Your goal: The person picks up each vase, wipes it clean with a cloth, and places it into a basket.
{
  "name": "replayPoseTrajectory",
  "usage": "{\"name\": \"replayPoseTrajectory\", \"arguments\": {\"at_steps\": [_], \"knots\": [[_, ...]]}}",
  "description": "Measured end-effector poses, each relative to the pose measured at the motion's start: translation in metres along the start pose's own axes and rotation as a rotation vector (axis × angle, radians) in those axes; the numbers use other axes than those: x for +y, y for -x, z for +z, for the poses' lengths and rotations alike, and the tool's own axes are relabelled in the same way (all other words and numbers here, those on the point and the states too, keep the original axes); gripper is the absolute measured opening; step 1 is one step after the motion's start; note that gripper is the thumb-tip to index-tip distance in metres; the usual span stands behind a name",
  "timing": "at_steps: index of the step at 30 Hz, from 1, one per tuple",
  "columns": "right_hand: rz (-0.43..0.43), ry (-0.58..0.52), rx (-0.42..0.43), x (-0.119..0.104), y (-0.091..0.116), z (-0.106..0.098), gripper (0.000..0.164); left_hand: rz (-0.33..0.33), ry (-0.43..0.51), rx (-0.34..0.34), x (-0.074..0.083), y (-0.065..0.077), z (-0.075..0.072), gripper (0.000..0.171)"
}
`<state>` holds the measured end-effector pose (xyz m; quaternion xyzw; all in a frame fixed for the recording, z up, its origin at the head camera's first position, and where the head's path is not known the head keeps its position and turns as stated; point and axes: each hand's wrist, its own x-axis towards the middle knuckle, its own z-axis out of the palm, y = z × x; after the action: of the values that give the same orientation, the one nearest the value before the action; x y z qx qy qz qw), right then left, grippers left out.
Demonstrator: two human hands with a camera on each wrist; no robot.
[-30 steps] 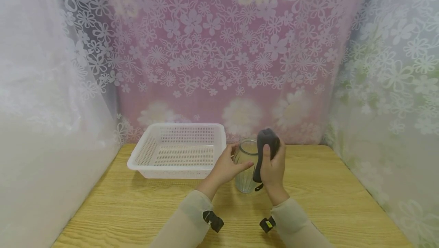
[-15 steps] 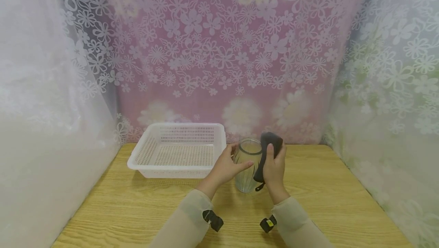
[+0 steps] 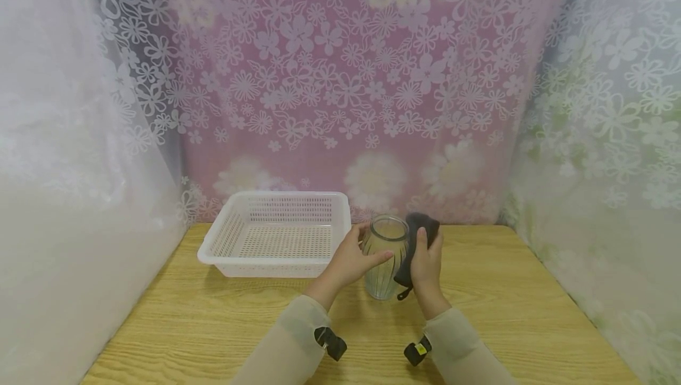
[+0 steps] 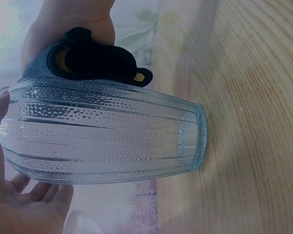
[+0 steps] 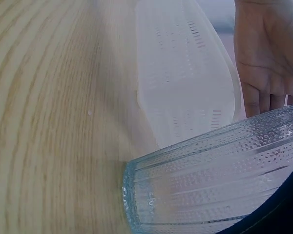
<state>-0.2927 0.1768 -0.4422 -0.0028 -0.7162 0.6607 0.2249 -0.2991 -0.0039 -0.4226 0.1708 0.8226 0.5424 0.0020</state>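
A clear ribbed glass vase (image 3: 380, 278) stands upright on the table, its round mouth facing up. My left hand (image 3: 353, 258) grips its left side near the top, thumb across the front and fingers behind. In my right hand (image 3: 427, 267) is a dark soft pad (image 3: 422, 225) with a small hanging loop, held against the vase's right side. In the left wrist view the pad (image 4: 97, 58) is bent, with its dark edge along the glass. From the right wrist, only a dark corner of the pad (image 5: 278, 209) shows, in front of the vase (image 5: 210, 185).
A white perforated plastic basket (image 3: 273, 267) sits on the wooden table (image 3: 213, 326) left of the vase, close to my left hand. Flower-patterned curtains (image 3: 340, 107) hang behind the table and along both sides.
My right hand has slid the pad a little down and to the right along the vase, uncovering more of its mouth. The left hand and the vase have stayed in place.
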Motion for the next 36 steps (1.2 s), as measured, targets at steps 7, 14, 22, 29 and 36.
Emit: {"name": "replayPoseTrajectory", "arguments": {"at_steps": [7,14,22,29,36], "knots": [[0.128,-0.016,-0.008,0.002,0.000,0.000,0.076,-0.001,-0.004,0.007,0.001,0.000,0.000,0.094],[0.226,-0.110,-0.054,-0.024,0.010,-0.002,0.062,-0.006,0.004,0.002,0.001,0.001,0.000,0.096],[0.310,-0.086,-0.064,0.014,0.000,-0.004,0.073,-0.016,0.004,-0.004,0.000,0.001,0.000,0.097],[0.326,-0.087,-0.076,0.024,0.000,-0.002,0.075,-0.006,0.005,0.005,-0.002,0.000,0.000,0.096],[0.342,-0.117,-0.062,0.031,-0.001,-0.001,0.072,-0.004,-0.001,0.002,-0.001,0.001,0.000,0.096]]}}
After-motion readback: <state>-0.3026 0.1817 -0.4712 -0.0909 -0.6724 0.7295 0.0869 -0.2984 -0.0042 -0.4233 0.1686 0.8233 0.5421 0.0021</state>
